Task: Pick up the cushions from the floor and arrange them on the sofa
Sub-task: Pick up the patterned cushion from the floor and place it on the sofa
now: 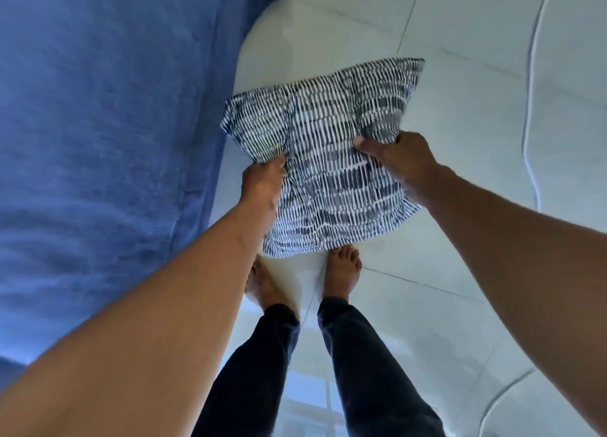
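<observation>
A square cushion [328, 147] with a navy-and-white dashed pattern hangs above the floor in front of me, held by both hands. My left hand [262, 187] pinches its left edge. My right hand [397, 160] grips its right side, thumb on top. The blue sofa [108, 134] fills the left half of the view, right beside the cushion.
Glossy white floor tiles [460, 289] spread to the right and below. My bare feet [343, 269] in dark trousers stand just under the cushion. A thin pale cable [528, 108] curves over the floor at the right.
</observation>
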Action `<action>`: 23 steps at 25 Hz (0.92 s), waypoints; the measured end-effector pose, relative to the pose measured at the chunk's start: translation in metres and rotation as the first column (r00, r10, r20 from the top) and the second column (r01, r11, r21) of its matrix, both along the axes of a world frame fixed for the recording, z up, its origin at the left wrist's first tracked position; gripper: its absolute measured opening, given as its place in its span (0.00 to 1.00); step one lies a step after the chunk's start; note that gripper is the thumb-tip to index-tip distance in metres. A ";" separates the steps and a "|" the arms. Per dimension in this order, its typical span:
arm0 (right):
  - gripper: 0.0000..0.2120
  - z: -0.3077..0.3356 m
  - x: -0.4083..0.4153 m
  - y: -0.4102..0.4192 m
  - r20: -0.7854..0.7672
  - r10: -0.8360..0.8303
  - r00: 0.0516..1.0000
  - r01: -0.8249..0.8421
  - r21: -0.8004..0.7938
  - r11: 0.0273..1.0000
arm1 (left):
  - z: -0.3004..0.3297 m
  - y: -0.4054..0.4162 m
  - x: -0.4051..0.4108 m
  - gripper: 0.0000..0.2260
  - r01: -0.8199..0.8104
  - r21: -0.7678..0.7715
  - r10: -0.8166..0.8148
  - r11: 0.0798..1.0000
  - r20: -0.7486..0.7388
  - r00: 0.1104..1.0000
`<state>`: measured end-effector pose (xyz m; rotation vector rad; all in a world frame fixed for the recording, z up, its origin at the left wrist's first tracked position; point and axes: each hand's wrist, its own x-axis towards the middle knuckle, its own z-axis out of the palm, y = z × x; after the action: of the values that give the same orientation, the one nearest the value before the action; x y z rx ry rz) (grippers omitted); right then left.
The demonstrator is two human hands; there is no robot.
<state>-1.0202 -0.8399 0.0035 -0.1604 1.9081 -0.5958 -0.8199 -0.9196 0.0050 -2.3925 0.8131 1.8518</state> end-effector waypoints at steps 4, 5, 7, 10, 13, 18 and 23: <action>0.18 0.131 -0.017 0.003 0.005 -0.005 1.000 0.005 -0.095 0.995 | 0.108 -0.001 0.004 0.18 0.036 -0.045 -0.041 0.998 -0.108 0.993; 0.17 0.170 -0.019 -0.002 -0.015 0.005 1.000 -0.006 -0.115 0.993 | 0.145 -0.003 0.005 0.16 0.045 -0.058 -0.052 0.997 -0.127 0.991; 0.12 0.229 -0.021 -0.007 -0.029 -0.009 1.000 0.005 -0.163 0.987 | 0.202 -0.004 0.011 0.18 0.076 -0.084 -0.086 0.994 -0.128 0.988; 0.13 0.325 -0.014 -0.023 -0.062 -0.014 0.998 -0.002 -0.261 0.965 | 0.296 -0.011 0.022 0.09 0.024 -0.165 -0.054 0.986 -0.177 0.983; 0.12 0.402 0.002 -0.048 -0.090 0.029 0.996 -0.056 -0.326 0.944 | 0.380 -0.024 0.037 0.07 -0.068 -0.273 0.004 0.960 -0.231 0.973; 0.09 0.484 0.072 -0.108 -0.180 0.212 0.960 -0.271 -0.424 0.864 | 0.471 -0.048 0.118 0.08 -0.237 -0.473 0.123 0.849 -0.258 0.958; 0.12 0.520 0.172 -0.179 -0.206 0.426 0.881 -0.472 -0.453 0.756 | 0.509 -0.063 0.227 0.10 -0.409 -0.576 0.311 0.708 -0.265 0.913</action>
<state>-0.8477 -1.0184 0.5232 -0.9705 1.6737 -0.7363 -0.5930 -0.9822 0.5144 -3.0208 1.2071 2.1949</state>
